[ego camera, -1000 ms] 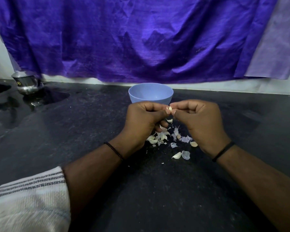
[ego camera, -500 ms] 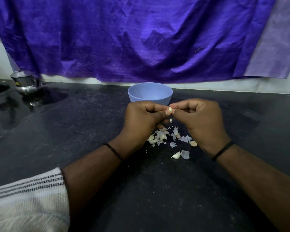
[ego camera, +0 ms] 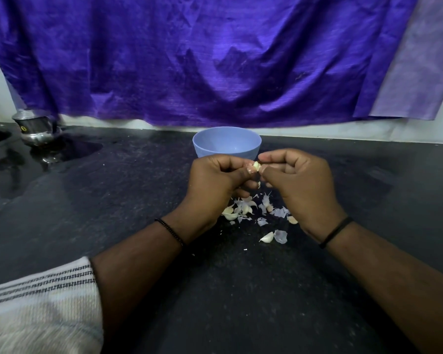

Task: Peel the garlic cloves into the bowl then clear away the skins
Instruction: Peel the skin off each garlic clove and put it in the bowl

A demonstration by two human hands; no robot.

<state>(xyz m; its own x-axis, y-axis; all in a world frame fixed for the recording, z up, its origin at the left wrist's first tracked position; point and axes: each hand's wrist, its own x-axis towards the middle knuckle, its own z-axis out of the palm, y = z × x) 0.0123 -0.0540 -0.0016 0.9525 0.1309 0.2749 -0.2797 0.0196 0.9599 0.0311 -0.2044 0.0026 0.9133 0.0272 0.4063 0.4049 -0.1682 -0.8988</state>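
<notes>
Garlic clove (ego camera: pixel 256 165) – pinched between both hands, I note, just in front of blue bowl (ego camera: pixel 226 144) | left hand (ego camera: pixel 215 183), right hand (ego camera: pixel 301 182): fingers curled, gripping clove | skins (ego camera: pixel 251 208) and loose cloves on desk (ego camera: pixel 113 200) below the hands

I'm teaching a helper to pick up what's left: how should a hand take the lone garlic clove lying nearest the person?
Pinch the garlic clove across its plump middle, coming straight down from above. It lies flat on the dark counter, its pointed tip toward the left, and a loose skin sits close on its right, so avoid that side.
</notes>
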